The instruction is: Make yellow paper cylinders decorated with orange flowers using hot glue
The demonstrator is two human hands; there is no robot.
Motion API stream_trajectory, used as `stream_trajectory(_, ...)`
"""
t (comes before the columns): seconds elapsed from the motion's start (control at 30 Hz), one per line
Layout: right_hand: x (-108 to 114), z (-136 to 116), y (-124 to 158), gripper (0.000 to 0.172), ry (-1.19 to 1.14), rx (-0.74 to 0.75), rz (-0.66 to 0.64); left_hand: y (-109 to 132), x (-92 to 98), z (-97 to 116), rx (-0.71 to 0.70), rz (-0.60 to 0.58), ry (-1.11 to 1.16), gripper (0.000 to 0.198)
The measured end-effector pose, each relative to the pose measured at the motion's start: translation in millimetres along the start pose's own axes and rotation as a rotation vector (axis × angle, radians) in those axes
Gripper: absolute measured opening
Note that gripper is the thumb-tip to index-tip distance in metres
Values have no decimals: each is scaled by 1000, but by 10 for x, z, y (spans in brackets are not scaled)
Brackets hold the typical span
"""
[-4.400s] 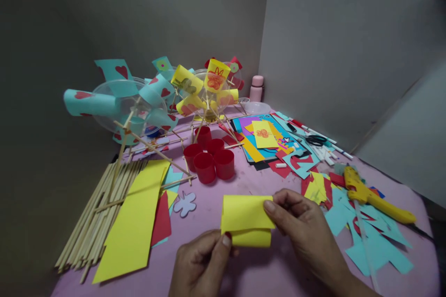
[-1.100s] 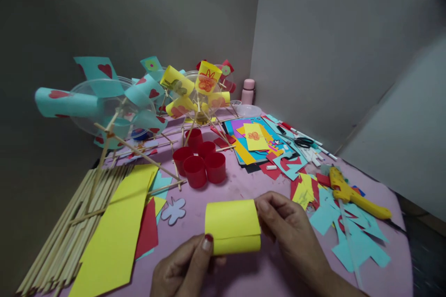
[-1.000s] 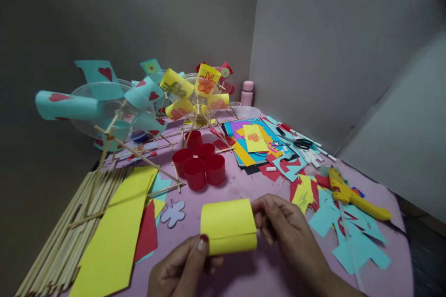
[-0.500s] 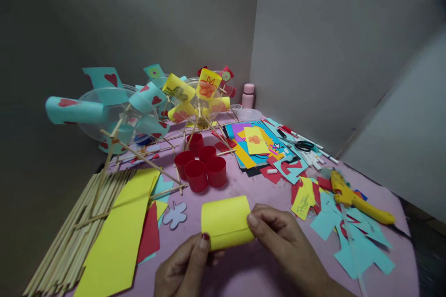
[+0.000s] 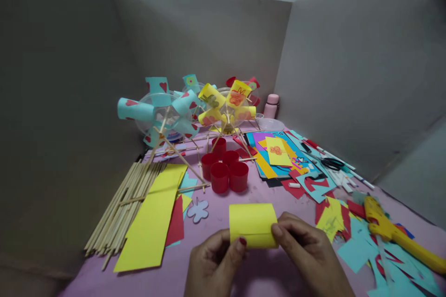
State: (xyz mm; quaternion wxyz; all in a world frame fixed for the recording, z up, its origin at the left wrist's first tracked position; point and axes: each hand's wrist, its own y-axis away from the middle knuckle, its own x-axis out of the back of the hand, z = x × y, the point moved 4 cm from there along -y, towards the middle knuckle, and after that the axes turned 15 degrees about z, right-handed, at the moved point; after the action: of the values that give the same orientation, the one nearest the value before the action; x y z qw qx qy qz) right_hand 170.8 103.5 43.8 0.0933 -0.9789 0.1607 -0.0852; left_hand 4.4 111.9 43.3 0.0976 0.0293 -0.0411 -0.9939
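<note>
We hold a yellow paper roll low over the near middle of the worktop, its seam running across the side that faces us. Our left hand takes its lower left corner, the grip closed with the thumb pressed on the front and the other fingers hidden behind. Our right hand takes the right end, its grip pinched shut on the edge with the thumb on the front. Just beyond the roll stand four red cups, bunched so that they touch. To their left a white flower cutout lies flat, and beside it a long yellow sheet partly covers a red piece and rests against a bundle of sticks. Behind the cups two wheels rise on stick frames, a blue wheel with red hearts and a yellow wheel just to its right. Right of the cups lies a paper stack of many colours, with scissors and pens beyond it. A pink bottle stands in the far corner. Near our right hand, cut scraps are strewn about, and a yellow glue gun lies on them.
</note>
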Motion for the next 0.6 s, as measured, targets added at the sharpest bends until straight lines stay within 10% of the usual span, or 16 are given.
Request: stream_trajectory(0.6,-226,-157,12,18,-213,-71,-34,-84,-74,-163,27,-186,-10,26)
